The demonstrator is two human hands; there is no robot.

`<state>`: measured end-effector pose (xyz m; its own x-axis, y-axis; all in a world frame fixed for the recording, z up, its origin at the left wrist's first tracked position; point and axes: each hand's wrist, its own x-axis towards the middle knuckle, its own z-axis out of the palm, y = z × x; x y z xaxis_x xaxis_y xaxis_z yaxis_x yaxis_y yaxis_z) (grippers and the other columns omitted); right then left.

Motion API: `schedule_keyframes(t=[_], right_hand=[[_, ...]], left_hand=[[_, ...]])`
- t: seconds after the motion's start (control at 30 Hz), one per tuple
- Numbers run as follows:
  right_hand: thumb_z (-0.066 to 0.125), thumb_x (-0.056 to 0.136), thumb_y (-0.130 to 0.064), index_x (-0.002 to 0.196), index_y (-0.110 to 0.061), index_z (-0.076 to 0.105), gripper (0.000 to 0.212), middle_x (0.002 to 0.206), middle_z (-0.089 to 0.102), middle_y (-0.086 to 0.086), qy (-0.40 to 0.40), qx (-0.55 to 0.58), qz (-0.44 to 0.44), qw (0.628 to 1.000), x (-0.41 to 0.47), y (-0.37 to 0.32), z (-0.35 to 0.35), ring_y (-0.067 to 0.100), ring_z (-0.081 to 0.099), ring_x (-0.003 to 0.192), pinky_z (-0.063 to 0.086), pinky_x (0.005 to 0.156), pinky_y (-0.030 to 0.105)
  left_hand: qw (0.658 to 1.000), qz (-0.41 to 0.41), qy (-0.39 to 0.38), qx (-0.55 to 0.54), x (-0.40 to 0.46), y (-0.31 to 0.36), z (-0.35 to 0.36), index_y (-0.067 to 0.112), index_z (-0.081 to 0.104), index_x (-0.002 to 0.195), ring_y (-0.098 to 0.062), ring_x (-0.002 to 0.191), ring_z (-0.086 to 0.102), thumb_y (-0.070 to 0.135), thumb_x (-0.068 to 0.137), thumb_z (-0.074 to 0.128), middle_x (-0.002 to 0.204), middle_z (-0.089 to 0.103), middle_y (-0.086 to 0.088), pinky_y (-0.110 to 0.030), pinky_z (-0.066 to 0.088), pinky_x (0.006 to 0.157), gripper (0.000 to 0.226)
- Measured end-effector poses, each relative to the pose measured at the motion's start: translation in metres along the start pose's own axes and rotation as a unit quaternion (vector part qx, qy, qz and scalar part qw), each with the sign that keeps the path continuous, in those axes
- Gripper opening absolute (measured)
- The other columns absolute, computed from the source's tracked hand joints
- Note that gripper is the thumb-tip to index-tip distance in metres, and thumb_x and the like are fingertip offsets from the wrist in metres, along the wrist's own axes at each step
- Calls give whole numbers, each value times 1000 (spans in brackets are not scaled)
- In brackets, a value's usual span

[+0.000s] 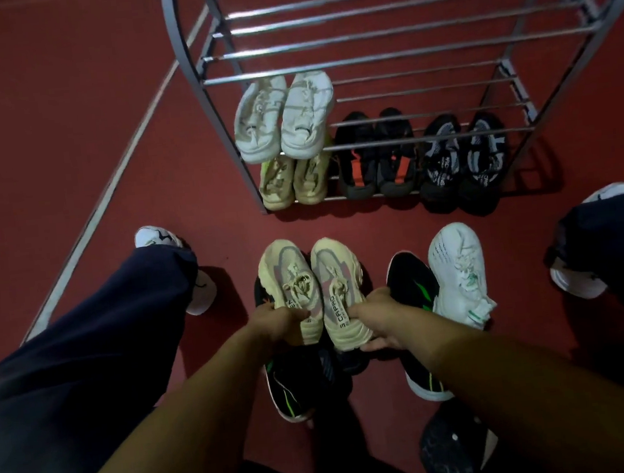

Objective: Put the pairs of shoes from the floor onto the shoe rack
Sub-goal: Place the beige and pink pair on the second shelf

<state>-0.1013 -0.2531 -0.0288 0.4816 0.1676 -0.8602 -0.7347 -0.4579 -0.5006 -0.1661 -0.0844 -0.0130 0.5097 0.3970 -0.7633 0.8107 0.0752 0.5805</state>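
My left hand [278, 321] grips the heel of a beige-and-pink sneaker [289, 276]. My right hand [381, 315] grips its mate [335, 272]. The pair is held side by side above the floor, toes toward the metal shoe rack [362, 65]. On the rack sit a white pair [283, 117] on the middle tier, and a cream pair [293, 179], a black-and-orange pair [375, 157] and a black-and-grey pair [463, 162] on the bottom tier. On the floor lie a black-and-green shoe [292, 387], another black-and-green shoe [410, 284] and a white shoe [458, 271].
The floor is red [62, 108] with a white line [108, 195] running diagonally at the left. My legs in dark trousers [85, 353] spread to both sides, with white shoes on my feet. A dark speckled object [453, 451] lies near the bottom edge.
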Motion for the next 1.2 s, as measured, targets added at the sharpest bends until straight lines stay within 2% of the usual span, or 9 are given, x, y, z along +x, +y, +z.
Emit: schedule_keyframes(t=[0.17,0.23,0.3,0.4,0.53,0.8,1.0,1.13,1.2], right_hand=[[58,91,-32,128,-12,38,47,98,66,14,28,-93,-9,995,-40,-37,1,22,62,62,43,32,19],[47,97,-31,104,-11,53,22,69,56,10,30,-134,-34,990,-65,-60,-12,16,47,36,35,33,12],[44,99,-30,84,-14,56,25,55,47,5,26,-163,-71,984,-92,-78,-28,12,37,26,31,36,10],[47,97,-42,83,-20,58,28,52,48,0,20,-155,-107,982,-125,-99,-46,9,37,29,30,38,11],[41,101,-38,95,-16,59,29,66,59,1,20,-60,-128,990,-155,-118,-65,12,51,49,34,40,16],[42,101,-17,100,-10,65,24,91,72,13,19,118,-113,986,-160,-141,-113,26,69,73,53,46,27],[42,100,-12,105,-9,65,24,102,72,17,66,147,-119,980,-131,-175,-142,31,72,79,57,49,33],[37,100,-9,108,-10,64,29,102,70,16,145,135,-140,970,-87,-197,-163,31,71,79,59,51,38],[35,100,-9,115,-14,60,30,105,69,16,187,140,-165,958,-59,-210,-172,32,70,79,59,52,41]], left_hand=[[995,44,-32,88,-29,47,-16,6,65,73,-14,54,63,11,74,81,58,67,-1,-21,53,50,17],[991,67,-51,108,-46,68,-22,1,72,83,-20,64,72,23,55,89,72,75,-8,-29,61,63,40],[989,82,-60,107,-65,83,-27,0,75,92,-27,67,70,31,44,89,84,76,-13,-38,60,63,59],[988,110,-67,80,-90,107,-35,3,73,80,-22,47,53,35,57,86,62,66,-20,-24,38,47,42],[985,149,-90,16,-107,139,-38,18,58,65,-12,36,35,32,78,72,44,48,2,-19,21,41,24],[969,195,-141,-52,-94,193,-10,24,61,81,-8,43,40,25,81,59,54,51,7,-17,23,42,3],[964,167,-183,-94,-57,233,26,21,62,89,-14,50,46,36,77,58,64,56,2,-17,31,39,20],[955,154,-205,-150,-27,261,57,5,65,105,-26,66,67,28,88,57,82,71,-11,-30,53,62,30],[957,157,-196,-146,-9,276,72,11,62,109,-22,66,66,30,88,58,84,69,-7,-26,50,57,28]])
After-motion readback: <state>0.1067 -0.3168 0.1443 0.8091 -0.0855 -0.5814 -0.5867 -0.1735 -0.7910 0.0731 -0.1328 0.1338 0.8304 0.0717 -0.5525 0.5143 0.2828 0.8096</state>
